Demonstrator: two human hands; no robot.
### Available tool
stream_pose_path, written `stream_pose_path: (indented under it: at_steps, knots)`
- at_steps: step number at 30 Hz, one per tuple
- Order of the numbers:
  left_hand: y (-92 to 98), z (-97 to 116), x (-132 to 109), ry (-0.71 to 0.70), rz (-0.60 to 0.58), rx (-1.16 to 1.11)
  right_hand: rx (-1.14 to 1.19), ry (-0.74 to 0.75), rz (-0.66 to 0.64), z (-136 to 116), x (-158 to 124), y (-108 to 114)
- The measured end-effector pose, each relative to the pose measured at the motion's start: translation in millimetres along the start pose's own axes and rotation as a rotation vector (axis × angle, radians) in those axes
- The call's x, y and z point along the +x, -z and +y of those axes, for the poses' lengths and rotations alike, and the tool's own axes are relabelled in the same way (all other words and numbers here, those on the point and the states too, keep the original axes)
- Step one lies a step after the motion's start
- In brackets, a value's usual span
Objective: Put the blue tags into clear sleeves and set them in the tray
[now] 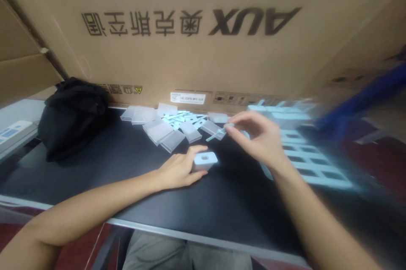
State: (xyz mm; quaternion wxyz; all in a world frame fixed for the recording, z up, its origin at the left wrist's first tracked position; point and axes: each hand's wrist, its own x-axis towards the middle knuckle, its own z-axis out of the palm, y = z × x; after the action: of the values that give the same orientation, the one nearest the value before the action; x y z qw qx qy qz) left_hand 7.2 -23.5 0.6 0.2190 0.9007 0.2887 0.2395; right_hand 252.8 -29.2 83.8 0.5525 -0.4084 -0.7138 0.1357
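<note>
The fingers of the left hand (180,170) are closed around the sides of a small block (204,162), thumb on the near side and forefinger on the far side, its pale blue top with a small opening facing up between them. Over on the right, the thumb and fingertips of the right hand (258,139) pinch one end of a thin pale blue stick (216,133); its free end slants down and leftward from them, above the block and apart from it.

Just beyond the left fingers, from where I stand, translucent flat sleeves (157,131) lie scattered on the black tabletop (203,206) around a heap of small pale blue pieces (177,120). Right of the right fingers sits a light blue rack (333,181) with rectangular openings, blurred. Well left of both sets of fingers is a black cloth bundle (74,113); behind everything stands a big cardboard box (190,63), its lettering upside down.
</note>
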Motion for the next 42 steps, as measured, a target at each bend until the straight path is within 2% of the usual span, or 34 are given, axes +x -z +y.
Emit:
stream_pose_path:
  at_steps: [3,6,15,19,26,30,34,37,40,42]
  knots:
    - [1.2,0.1,1.5,0.047,-0.008,-0.040,0.125,0.022,0.024,-16.4,-2.6,3.9]
    - [1.9,0.5,2.9,0.061,0.006,-0.070,0.163,0.051,-0.064,-22.2,-5.5,1.0]
    - [6.5,4.1,5.4,0.106,-0.017,-0.085,0.067,0.118,-0.338,-15.0,-12.0,-12.1]
    - [5.2,2.8,3.6,0.086,0.026,-0.111,0.037,0.099,-0.446,-16.6,-11.6,-14.7]
    - [2.7,1.9,1.6,0.141,0.069,-0.168,-0.004,0.086,-0.585,-16.9,-10.2,-16.0]
    - [-0.3,-0.2,2.0,0.153,0.120,-0.201,-0.018,0.071,-0.605,-16.4,-9.9,-13.9]
    - [-4.6,-3.4,3.1,0.132,0.154,-0.274,-0.102,0.018,-0.632,-13.2,-7.3,-2.6]
    - [-5.1,-3.9,4.5,0.048,0.210,-0.321,-0.186,-0.033,-0.631,-7.1,-3.9,16.6]
    - [-1.8,-2.3,5.0,-0.021,0.290,-0.266,-0.272,-0.035,-0.547,3.8,-0.1,43.1]
    - [1.1,-0.9,4.8,-0.050,0.317,-0.213,-0.382,-0.048,-0.428,14.3,2.6,60.8]
